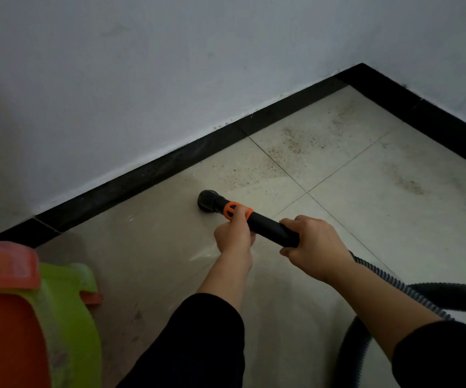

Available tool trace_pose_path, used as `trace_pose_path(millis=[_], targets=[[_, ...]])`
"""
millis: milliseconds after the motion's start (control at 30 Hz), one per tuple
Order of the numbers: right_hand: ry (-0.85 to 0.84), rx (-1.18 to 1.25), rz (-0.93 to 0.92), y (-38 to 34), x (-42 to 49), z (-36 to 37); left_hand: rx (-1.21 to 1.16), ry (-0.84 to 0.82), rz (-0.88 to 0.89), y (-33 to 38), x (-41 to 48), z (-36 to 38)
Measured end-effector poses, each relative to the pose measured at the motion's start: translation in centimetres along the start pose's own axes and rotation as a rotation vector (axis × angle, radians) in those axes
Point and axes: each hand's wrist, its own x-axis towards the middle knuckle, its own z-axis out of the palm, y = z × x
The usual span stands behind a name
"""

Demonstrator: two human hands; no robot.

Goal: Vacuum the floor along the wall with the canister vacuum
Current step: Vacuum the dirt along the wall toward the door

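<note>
Head view. Both hands are clamped on the black vacuum wand [267, 224], which slants down toward the wall [142, 79]. The left hand [234, 236] grips it just behind the orange collar [233, 210]; the right hand [315, 247] grips its rear end, where the ribbed hose [388, 278] joins and trails off to the right. The round black nozzle [208, 200] rests on the tiled floor [170, 261], near the black baseboard [142, 177] but apart from it. Specks of dirt [296, 141] lie on the tiles toward the corner. An orange stool [2, 331] and a green stool [72, 303] stand at lower left.
</note>
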Motion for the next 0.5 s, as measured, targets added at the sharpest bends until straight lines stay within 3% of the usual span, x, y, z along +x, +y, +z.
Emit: trace_pose_path(millis=[500], targets=[[-0.061, 0.044, 0.028, 1.4, -0.8, -1.0, 0.015, -0.051, -0.009, -0.9, -0.9, 0.3]])
